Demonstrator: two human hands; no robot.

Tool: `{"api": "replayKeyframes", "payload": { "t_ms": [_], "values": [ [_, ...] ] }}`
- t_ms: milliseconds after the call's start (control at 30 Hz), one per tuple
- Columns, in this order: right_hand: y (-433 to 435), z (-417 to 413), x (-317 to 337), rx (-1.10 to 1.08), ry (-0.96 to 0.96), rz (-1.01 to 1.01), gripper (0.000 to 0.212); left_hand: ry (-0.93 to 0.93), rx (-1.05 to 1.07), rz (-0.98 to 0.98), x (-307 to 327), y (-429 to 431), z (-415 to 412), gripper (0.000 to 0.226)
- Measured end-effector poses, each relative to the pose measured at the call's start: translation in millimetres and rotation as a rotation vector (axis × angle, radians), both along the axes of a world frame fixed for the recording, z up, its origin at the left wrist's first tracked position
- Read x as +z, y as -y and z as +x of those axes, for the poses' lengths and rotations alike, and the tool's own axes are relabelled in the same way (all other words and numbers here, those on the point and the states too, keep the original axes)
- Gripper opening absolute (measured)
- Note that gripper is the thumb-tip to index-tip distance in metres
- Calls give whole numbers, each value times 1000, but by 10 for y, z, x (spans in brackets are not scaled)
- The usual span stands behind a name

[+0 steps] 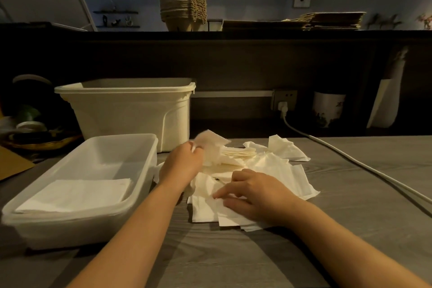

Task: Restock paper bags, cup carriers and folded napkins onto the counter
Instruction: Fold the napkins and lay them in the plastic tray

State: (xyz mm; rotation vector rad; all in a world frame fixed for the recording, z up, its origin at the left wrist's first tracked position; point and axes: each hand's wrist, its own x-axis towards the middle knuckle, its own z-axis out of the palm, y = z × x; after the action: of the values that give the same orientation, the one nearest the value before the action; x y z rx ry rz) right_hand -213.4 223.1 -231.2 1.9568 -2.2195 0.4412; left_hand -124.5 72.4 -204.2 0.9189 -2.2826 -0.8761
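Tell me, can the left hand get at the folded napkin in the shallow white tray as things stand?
Probably yes. The left hand is beside the open tray, and nothing covers the folded napkin. But it grips a loose napkin.

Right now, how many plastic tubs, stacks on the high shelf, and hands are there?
Plastic tubs: 2 (tall cream bin, shallow clear tub)
Shelf stacks: 2 (cup carriers, paper bags)
Hands: 2 (left hand, right hand)
Total: 6

tray (149,147) left, cable (350,156) right
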Motion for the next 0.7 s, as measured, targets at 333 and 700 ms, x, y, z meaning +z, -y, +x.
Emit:
{"api": "replayKeyframes", "payload": {
  "t_ms": [333,700],
  "values": [
    [-40,39,61,-20,50,-33,29,-643,-43,392,234,-110,97,17],
    [-101,-38,141,-165,808,-554,28,-454,-490,1121,122,-355,24,23]
  ]
}}
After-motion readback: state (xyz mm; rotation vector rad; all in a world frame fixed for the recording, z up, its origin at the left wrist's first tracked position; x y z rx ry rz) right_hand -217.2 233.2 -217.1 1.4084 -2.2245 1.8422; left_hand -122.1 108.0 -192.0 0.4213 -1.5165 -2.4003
